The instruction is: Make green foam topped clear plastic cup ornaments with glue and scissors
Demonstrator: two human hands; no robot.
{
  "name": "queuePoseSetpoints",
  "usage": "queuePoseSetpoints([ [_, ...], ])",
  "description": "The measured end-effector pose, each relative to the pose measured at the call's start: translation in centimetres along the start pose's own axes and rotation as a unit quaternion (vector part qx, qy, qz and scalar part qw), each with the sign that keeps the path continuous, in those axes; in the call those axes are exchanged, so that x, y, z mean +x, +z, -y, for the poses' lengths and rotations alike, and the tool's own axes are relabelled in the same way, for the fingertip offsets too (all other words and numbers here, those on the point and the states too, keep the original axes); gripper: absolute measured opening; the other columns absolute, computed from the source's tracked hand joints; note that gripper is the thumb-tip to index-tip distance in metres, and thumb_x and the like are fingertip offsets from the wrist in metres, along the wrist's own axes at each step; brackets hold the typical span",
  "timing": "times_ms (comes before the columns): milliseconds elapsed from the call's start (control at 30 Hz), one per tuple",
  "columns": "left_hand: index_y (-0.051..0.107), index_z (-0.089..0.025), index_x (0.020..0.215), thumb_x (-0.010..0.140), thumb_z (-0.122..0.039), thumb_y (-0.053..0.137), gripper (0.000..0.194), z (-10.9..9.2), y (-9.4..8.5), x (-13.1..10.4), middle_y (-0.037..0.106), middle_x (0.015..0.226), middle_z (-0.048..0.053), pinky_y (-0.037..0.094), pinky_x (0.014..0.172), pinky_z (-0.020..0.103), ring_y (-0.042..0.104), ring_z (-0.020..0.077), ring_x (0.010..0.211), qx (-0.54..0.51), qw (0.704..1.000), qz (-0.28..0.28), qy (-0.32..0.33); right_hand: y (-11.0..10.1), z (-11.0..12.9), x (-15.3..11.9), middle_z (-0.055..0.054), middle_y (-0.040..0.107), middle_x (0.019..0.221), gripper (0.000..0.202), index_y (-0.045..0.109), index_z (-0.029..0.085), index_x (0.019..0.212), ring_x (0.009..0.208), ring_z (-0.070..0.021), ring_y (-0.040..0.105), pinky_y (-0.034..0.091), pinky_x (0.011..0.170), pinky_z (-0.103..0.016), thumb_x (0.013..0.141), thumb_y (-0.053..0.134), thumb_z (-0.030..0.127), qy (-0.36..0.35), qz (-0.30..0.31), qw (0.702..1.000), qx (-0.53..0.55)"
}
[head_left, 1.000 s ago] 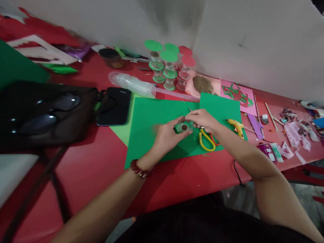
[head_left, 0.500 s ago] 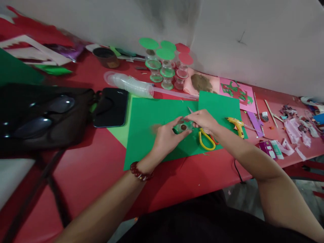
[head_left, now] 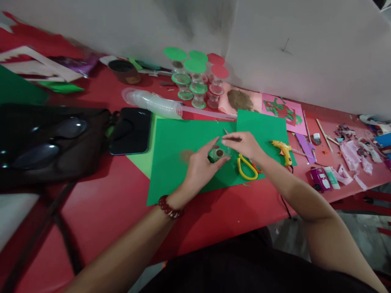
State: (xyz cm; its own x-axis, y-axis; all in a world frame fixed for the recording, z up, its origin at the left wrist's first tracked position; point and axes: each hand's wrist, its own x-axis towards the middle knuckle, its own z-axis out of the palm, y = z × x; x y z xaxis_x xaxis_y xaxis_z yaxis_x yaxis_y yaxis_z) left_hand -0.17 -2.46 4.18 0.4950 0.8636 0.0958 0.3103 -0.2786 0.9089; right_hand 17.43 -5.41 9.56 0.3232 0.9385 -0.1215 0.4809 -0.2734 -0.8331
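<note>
A small clear plastic cup (head_left: 219, 153) with something round and brown showing in it is on the green sheet (head_left: 171, 162). My left hand (head_left: 203, 160) curves around the cup, thumb along the near side and fingers at the far side. Just beyond the cup, my right hand (head_left: 241, 143) is raised, its fingers stretched out and slightly parted, holding nothing I can see. Yellow-handled scissors (head_left: 248, 170) lie beside the cup, under my right wrist, partly hidden. To the right rests a yellow hot glue gun (head_left: 283, 151).
Stacked cup pieces with green and red discs (head_left: 198, 77) stand by the wall. Nested clear cups (head_left: 155, 103) lie before them. A phone (head_left: 131, 131) and a black bag with sunglasses (head_left: 55, 142) are left. Brown material (head_left: 240, 99) sits on pink paper; scraps (head_left: 351, 154) lie right.
My right hand has lifted off the cup's far edge and its fingers have straightened. My left hand stays around the cup, its fingers a little wider. The view has shifted slightly.
</note>
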Motion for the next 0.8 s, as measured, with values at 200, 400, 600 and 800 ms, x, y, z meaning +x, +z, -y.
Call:
queuePoseSetpoints([
  [200,0.068,-0.021,0.139,0.081,-0.038,0.082,0.062,0.0,0.0,0.1,0.081,0.115,0.009,0.055,0.072,0.027,0.071,0.0171,0.080,0.000,1.000,0.002,0.011,-0.1,1.2,0.9,0.001,0.072,0.062,0.018,0.078,0.021,0.067,0.064,-0.0153,0.068,0.051,0.071,-0.028,0.082,0.073,0.012,-0.023,0.034,0.993,-0.112],
  [400,0.071,-0.021,0.136,0.080,-0.039,0.084,0.060,0.5,0.1,0.3,0.081,0.112,0.009,0.058,0.079,0.031,0.073,0.0197,0.087,-0.008,1.000,-0.006,0.025,-0.1,1.4,1.5,0.005,0.058,0.044,0.026,0.068,0.019,0.060,0.047,-0.0110,0.059,0.047,0.061,-0.024,0.085,0.068,0.010,0.028,0.072,0.992,-0.097],
  [600,0.070,-0.021,0.136,0.082,-0.038,0.083,0.059,0.4,0.1,0.2,0.080,0.118,0.011,0.059,0.088,0.034,0.075,0.0224,0.097,0.012,1.000,-0.006,0.023,0.9,0.0,1.1,0.003,0.061,0.051,0.037,0.056,0.020,0.058,0.043,-0.0103,0.057,0.047,0.052,-0.023,0.093,0.058,0.009,0.125,0.044,0.991,-0.020],
  [800,0.064,-0.021,0.144,0.079,-0.035,0.089,0.071,0.3,0.3,-0.2,0.077,0.128,0.014,0.060,0.092,0.037,0.075,0.0264,0.104,0.039,0.998,-0.014,0.044,-0.9,-1.5,-0.4,0.001,0.069,0.077,0.018,0.066,0.021,0.076,0.062,-0.0118,0.062,0.049,0.064,-0.024,0.093,0.065,0.016,0.013,-0.016,0.997,-0.078],
])
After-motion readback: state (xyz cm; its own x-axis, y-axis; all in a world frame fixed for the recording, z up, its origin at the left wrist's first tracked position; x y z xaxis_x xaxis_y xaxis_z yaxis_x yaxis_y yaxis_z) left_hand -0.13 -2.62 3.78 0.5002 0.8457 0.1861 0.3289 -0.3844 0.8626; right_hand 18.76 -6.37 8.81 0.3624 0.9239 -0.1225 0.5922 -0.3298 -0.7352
